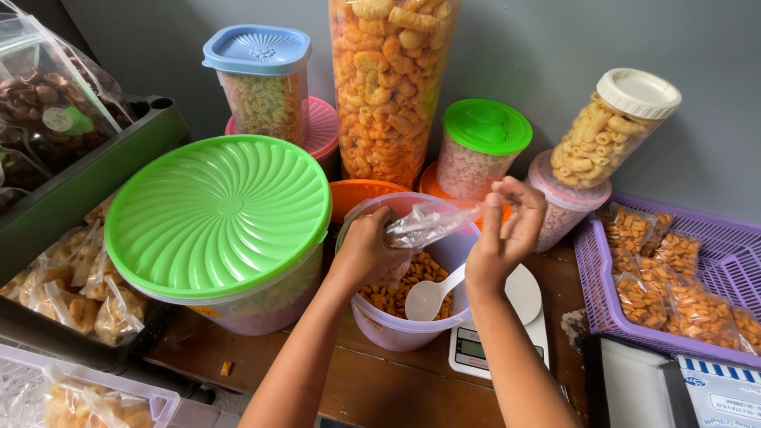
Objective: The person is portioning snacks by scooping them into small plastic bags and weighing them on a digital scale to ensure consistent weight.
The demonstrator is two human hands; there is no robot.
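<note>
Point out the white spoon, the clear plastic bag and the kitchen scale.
white spoon (426,299), head view, on its bowl.
clear plastic bag (428,224), head view, on its crumpled middle between the hands.
kitchen scale (474,349), head view, on its display end.

Little free room around the open tub

The big round green lid (218,214) blocks the left, the purple slotted basket (725,254) the right, tall snack jars (392,87) stand behind; only the bare wooden table (380,388) in front is passable.

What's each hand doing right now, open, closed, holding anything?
Left hand: closed on one end of the clear plastic bag, over the snack tub.
Right hand: fingers pinching the bag's other end.
</note>
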